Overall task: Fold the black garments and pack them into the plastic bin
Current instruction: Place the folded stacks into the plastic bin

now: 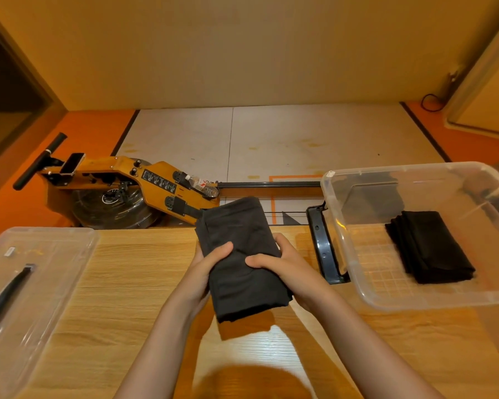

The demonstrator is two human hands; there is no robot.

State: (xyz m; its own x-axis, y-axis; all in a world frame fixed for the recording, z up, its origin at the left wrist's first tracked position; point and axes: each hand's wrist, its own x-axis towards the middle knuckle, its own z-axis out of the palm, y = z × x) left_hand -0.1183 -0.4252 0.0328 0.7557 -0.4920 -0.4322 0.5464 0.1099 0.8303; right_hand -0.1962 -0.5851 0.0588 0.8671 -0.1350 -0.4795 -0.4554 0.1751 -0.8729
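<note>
**Two hands on one folded garment, a second bundle in the bin**

Two black bundles are all I can count on my feed. One is a folded garment (242, 260), a soft, matte, dark grey-black rectangle held up over the table (121, 306), with its shadow on the wood beneath. My left hand (205, 272) grips its left edge and my right hand (285, 266) its right edge. Both thumbs are curled over the top face and the fingers are tucked out of sight underneath.

The other is a folded stack (429, 249), deeper black with layered edges. It lies flat on the gridded floor of the single plastic bin (415, 305). I cannot tell how many pieces make up that stack. The bin is clear, with rounded corners, and sits at the right of the table, well apart from the held garment.

One clear lid (55, 254) with one black handle (9, 292) lies at the left edge. The table is pale wood with a straight grain. Beyond it I see one orange rowing machine (121, 180) on the floor, with one clear bottle (202, 185) resting on it.
</note>
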